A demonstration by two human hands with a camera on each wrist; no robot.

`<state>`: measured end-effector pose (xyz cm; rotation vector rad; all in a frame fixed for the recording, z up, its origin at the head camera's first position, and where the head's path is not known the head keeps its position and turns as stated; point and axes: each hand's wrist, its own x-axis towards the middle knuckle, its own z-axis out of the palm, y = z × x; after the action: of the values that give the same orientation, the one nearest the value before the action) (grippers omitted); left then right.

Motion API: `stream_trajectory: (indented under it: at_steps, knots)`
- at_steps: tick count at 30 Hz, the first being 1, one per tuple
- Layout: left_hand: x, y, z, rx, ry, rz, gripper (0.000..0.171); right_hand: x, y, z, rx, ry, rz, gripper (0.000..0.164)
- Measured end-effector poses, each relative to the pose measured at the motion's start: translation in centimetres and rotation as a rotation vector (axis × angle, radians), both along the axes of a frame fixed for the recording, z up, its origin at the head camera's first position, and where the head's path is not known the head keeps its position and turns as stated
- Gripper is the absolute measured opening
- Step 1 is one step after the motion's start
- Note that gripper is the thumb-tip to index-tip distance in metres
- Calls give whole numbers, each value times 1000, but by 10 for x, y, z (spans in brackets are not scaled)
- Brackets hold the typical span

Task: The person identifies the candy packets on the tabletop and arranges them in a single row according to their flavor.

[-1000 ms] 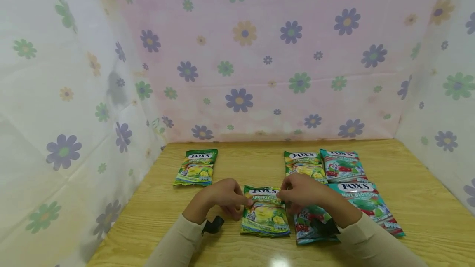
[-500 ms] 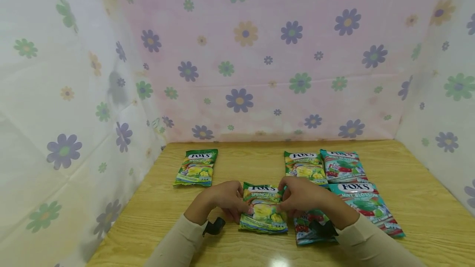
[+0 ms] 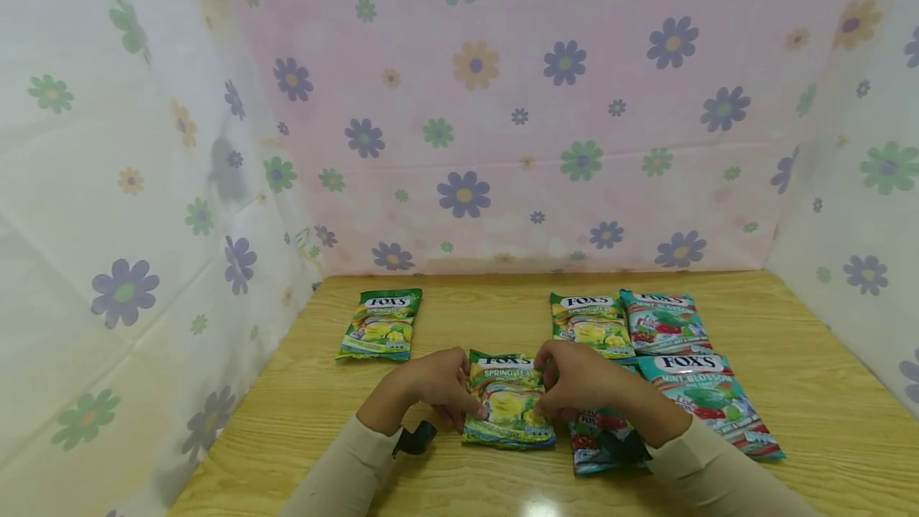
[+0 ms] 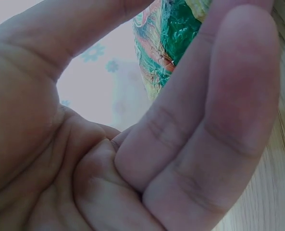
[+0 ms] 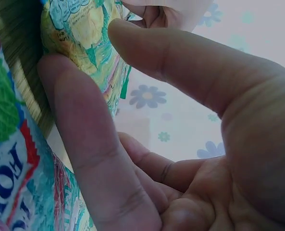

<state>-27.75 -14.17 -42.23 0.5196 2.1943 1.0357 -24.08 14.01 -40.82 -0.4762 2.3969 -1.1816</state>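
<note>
A green and yellow Spring Tea candy bag [image 3: 506,401] lies between both hands on the wooden table, its printed front facing up. My left hand [image 3: 439,388] grips its left edge, thumb on the front and fingers curled at the side. On the opposite edge my right hand [image 3: 577,381] holds the bag the same way. In the left wrist view, a green part of the candy bag [image 4: 178,36] shows past the fingers. The right wrist view has the thumb on the candy bag [image 5: 82,36] and the fingers along its side.
Another Spring Tea bag [image 3: 380,325] lies at the back left. A third Spring Tea bag [image 3: 590,327] is behind my right hand. Mint Blossom bags [image 3: 707,397] lie to the right, one partly under my right wrist. Flowered cloth [image 3: 463,142] walls the table [image 3: 474,301].
Both hands have shifted their grip lower along the candy bag's sides. The bag has moved slightly back and to the left; the other bags stay put.
</note>
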Motion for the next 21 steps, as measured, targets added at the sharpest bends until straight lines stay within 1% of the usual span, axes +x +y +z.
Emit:
stream_trajectory:
  at_steps: [4,9,12,21]
  knots:
    - [-1,-1,-1,19,4,0,42,1,-1,1,-3,11,-14,59]
    - [-2,-2,-1,32,11,-1,44,1,-1,1,-7,3,-41,57]
    - [-2,-3,0,36,9,6,46,1,-1,3,-16,-5,-53,57]
    - [-3,-5,5,74,11,-6,49,2,-2,9,-50,-17,-76,55]
